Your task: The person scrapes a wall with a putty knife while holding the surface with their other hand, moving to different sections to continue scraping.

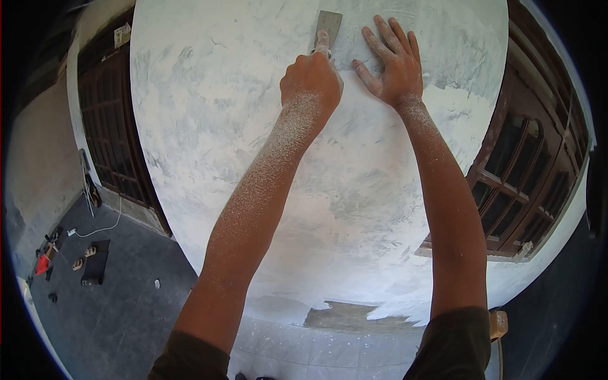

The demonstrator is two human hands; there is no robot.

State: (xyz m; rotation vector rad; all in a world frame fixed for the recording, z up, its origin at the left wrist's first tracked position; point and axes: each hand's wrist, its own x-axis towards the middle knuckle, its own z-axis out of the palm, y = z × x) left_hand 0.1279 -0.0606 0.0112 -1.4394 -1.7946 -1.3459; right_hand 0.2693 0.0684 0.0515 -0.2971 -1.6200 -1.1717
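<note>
My left hand (311,79) is wrapped round the handle of a putty knife (330,24), one finger laid along its flat metal blade. The blade points up against the white patchy wall (285,190); the handle is mostly hidden in the fist. To the right of it, my right hand (394,66) rests with fingers spread on the wall and holds nothing. White dust covers both hands and forearms, most thickly on the left one. Streaks of grey show through the white coating around the hands.
A brown wooden door (114,120) stands on the left and a brown window frame (519,171) on the right. On the dark tiled floor (136,304) lie sandals (78,264), a black mat (95,262), a red item (42,264) and a white cable (104,229).
</note>
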